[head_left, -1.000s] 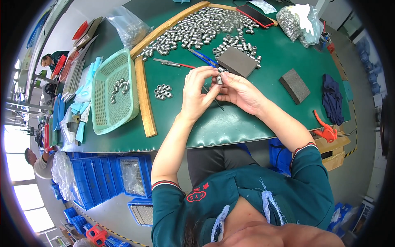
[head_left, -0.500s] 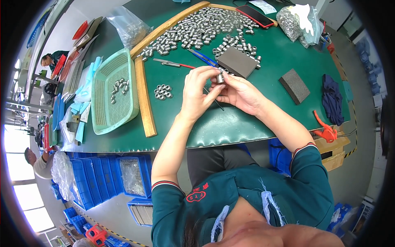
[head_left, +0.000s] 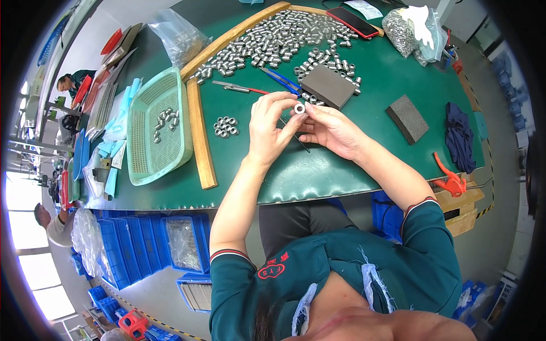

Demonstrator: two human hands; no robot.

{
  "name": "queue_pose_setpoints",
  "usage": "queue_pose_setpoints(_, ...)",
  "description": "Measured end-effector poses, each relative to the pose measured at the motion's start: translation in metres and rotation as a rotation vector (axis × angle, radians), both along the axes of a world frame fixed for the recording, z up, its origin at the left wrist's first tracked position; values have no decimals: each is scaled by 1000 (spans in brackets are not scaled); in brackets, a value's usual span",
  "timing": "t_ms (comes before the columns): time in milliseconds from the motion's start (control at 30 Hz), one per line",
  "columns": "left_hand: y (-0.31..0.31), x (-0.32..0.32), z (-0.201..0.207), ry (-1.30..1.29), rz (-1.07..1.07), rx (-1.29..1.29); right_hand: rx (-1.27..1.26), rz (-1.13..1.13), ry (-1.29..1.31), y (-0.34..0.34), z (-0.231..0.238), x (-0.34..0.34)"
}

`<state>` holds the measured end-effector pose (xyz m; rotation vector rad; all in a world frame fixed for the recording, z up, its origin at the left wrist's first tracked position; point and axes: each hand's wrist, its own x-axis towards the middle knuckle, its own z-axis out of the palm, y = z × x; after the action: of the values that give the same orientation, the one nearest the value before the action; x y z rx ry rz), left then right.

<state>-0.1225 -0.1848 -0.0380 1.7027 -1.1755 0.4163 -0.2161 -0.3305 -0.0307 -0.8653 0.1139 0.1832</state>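
Observation:
Between both hands is a small metal sleeve [head_left: 300, 108], its round open end facing up toward me. My left hand [head_left: 269, 126] pinches it from the left with thumb and fingertips. From the other side, the thumb and fingers of my right hand [head_left: 333, 128] close on the same sleeve. A thin dark rod [head_left: 303, 145] shows partly beneath the hands. Just beyond them lie a grey-brown abrasive block [head_left: 328, 85] on some sleeves and a blue-handled tool [head_left: 282, 81]. A small group of sleeves [head_left: 226, 127] stands on end left of my left hand.
A large pile of sleeves [head_left: 267, 40] lies inside wooden strips [head_left: 202, 142] on the green table. A green basket [head_left: 135, 150] holds several sleeves. To the right are a dark sponge block [head_left: 407, 119], a navy cloth [head_left: 459, 136] and a red air gun [head_left: 451, 181]. A phone [head_left: 352, 23] lies at the back.
The sleeve has been tipped between my fingers, so its open end now faces up where its side showed before. Both hands have stayed nearly in place.

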Motion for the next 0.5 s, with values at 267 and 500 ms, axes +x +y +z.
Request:
queue_pose_setpoints(267, -1, 0, 0, -8, -8, -16, 33, -12, -9, -1, -2, 1)
queue_pose_setpoints(500, -3, -1, 1, -33, 6, -12, 43, -14, -2, -3, -3, 1)
